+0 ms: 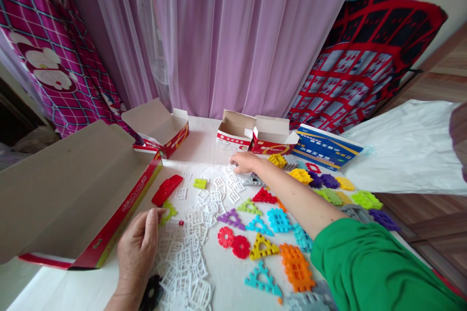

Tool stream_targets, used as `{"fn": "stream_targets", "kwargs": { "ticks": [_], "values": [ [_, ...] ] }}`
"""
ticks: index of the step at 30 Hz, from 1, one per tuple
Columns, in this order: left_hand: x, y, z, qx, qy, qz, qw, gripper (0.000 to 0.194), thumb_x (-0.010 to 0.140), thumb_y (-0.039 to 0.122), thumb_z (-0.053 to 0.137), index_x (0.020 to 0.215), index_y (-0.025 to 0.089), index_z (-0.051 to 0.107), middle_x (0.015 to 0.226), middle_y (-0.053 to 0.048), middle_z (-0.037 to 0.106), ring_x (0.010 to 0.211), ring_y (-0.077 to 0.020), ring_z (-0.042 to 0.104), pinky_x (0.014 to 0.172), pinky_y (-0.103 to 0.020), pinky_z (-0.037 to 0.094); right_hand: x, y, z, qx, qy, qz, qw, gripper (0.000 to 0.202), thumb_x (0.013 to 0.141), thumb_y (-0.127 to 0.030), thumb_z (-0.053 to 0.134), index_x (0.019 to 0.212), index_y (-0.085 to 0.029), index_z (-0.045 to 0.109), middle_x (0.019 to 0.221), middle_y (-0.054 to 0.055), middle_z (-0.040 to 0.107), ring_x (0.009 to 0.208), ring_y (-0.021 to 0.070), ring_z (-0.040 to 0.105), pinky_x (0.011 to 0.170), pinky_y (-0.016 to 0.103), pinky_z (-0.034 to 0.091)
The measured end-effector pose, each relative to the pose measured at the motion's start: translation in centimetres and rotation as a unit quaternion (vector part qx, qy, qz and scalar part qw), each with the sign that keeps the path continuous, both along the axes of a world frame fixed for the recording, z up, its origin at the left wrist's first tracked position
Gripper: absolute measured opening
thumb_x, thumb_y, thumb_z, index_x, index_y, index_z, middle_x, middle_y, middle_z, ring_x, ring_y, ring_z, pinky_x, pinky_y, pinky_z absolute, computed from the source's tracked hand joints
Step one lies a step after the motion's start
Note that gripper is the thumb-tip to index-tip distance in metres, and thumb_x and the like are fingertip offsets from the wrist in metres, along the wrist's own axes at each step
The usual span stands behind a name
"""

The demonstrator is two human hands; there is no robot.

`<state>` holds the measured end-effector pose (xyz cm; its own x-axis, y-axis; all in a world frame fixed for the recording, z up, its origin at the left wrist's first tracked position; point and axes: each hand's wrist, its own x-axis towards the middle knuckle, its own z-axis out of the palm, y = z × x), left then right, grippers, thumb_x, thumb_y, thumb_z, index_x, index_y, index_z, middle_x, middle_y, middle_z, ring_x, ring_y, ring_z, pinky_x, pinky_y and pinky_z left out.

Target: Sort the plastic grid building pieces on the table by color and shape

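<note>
My left hand (140, 240) is closed, fingers curled in and partly hidden, beside the big box. Its fingertips come up against a yellow-green toothed plastic piece (168, 212); whether they grip anything does not show. My right hand (243, 162) reaches across to the far side of the table, fingers bent down at the edge of the white lattice window pieces (233, 196). What lies under those fingertips is too small to make out. More white window pieces (184, 277) spread in a heap between my hands. A red plastic piece (167, 189) rests just beyond my left hand.
A large open carton (140, 189) stands at left. Behind are an open red box (177, 138), two smaller boxes (235, 143) (273, 143) and a blue box (326, 148). Coloured toothed pieces, including an orange one (296, 265), lie around my right forearm. A purple curtain (233, 34) hangs behind.
</note>
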<state>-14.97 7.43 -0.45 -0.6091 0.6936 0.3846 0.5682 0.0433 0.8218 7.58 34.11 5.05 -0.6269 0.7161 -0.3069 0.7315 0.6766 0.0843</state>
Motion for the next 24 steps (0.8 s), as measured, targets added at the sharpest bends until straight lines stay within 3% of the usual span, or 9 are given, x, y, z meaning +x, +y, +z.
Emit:
{"fn": "stream_targets", "kwargs": {
  "ticks": [5,9,15,24],
  "values": [
    [0.0,0.0,0.0,-0.001,-0.009,0.0,1.0,0.035,0.083,0.047,0.052,0.072,0.02,0.072,0.073,-0.002,0.071,0.062,-0.0149,0.064,0.064,-0.023,0.052,0.9,0.8,1.3,0.017,0.023,-0.035,0.999,0.041,0.075,-0.032,0.066,0.115,-0.025,0.065,0.117,0.004,0.068,0.102,0.0213,0.063,0.077,0.026,0.046],
    [0.0,0.0,-0.1,0.001,-0.009,0.001,1.0,0.035,0.083,0.047,0.052,0.072,0.02,0.072,0.073,-0.003,0.071,0.063,-0.0151,0.064,0.064,-0.023,0.052,2.2,1.3,2.4,0.05,-0.03,-0.086,0.995,0.038,0.075,-0.03,0.067,0.112,-0.025,0.067,0.122,0.006,0.067,0.108,0.0249,0.062,0.081,0.03,0.047],
    [0.1,0.0,0.0,-0.001,-0.01,-0.003,1.0,0.035,0.083,0.047,0.052,0.072,0.02,0.072,0.072,-0.002,0.07,0.061,-0.0146,0.063,0.064,-0.023,0.052,2.3,1.5,2.0,0.032,-0.062,-0.106,0.992,0.036,0.073,-0.032,0.07,0.109,-0.027,0.069,0.117,0.005,0.07,0.103,0.0251,0.065,0.078,0.03,0.049],
    [0.1,0.0,0.1,-0.009,-0.011,0.0,1.0,0.035,0.084,0.047,0.052,0.073,0.02,0.072,0.074,-0.002,0.071,0.063,-0.0147,0.064,0.064,-0.023,0.053,0.7,2.6,1.3,0.013,-0.004,-0.025,1.0,0.05,0.078,-0.023,0.061,0.126,-0.035,0.061,0.131,-0.001,0.063,0.116,0.023,0.058,0.089,0.03,0.046]
  ]
}}
